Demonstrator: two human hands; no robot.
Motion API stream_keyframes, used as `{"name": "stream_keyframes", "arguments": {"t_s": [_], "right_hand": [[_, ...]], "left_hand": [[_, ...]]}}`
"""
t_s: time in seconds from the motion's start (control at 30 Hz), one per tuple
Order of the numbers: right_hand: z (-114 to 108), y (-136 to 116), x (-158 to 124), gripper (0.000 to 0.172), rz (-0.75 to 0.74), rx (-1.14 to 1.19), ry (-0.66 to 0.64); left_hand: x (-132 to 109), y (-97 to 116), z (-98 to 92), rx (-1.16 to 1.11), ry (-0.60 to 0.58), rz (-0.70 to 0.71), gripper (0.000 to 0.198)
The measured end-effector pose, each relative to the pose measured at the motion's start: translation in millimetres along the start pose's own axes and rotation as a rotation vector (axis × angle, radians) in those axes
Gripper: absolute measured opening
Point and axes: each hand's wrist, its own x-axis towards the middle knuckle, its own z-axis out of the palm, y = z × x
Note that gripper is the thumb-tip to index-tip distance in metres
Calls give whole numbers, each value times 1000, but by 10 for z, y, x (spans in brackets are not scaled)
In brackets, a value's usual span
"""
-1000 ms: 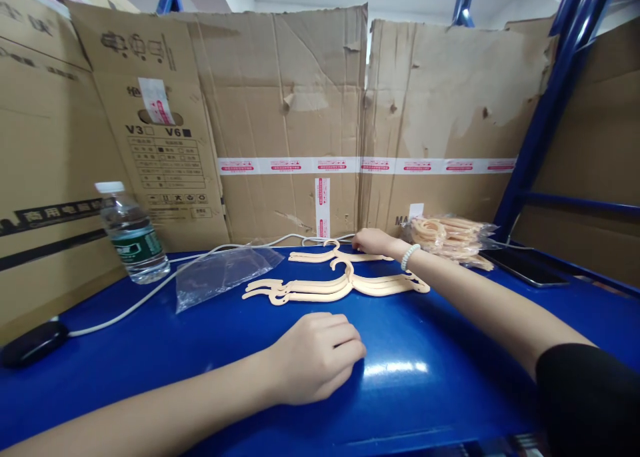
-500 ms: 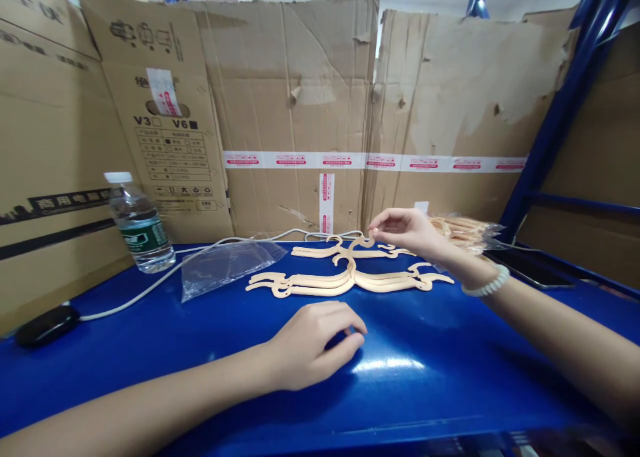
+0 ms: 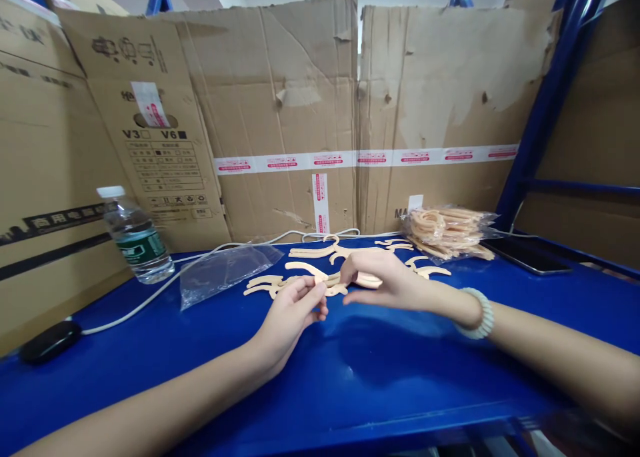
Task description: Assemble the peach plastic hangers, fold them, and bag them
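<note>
My left hand (image 3: 286, 320) is closed, pinching a cream folding clothes hanger (image 3: 306, 269) between thumb and fingertips above the table. One arm of that hanger points up and left; its other end reaches toward my right hand (image 3: 387, 280). My right hand is curved beside it, thumb and fingers apart, with parts of hangers showing through the gap. Behind both hands lie more cream hangers (image 3: 434, 270), partly covered by the hands. Farther back, another hanger (image 3: 313, 252) rests with its hook upward.
Bagged hangers (image 3: 445, 230) are piled at the back right, near a dark phone (image 3: 527, 255). A clear plastic bag (image 3: 225, 274), a water bottle (image 3: 135, 237) and a black mouse-like object (image 3: 50, 342) with a white cable are on the left. Cardboard sheets (image 3: 280, 117) stand behind the blue table (image 3: 320, 384).
My right hand has come back from the rear hangers toward my left hand. My left hand has moved up and left and now pinches a hanger. The view has shifted slightly.
</note>
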Motion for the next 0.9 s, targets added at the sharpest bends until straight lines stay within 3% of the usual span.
{"name": "stream_keyframes", "arguments": {"t_s": [0.1,0.2,0.37,0.73,0.9], "right_hand": [[-77,319,0,12,134,-80,38],[-105,718,-56,14,329,-374,-102],[-87,1155,-196,23,414,-456,-222],[-50,1196,-165,6,479,-420,-173],[-163,1099,-97,4,488,-358,-87]], "left_hand": [[20,-60,-21,-20,22,-34,47],[22,-103,-34,8,-1,-17,43],[0,-126,-17,147,-77,51,35],[-56,-100,-7,179,-83,33,34],[-21,-49,-38,189,-136,-12,34]]}}
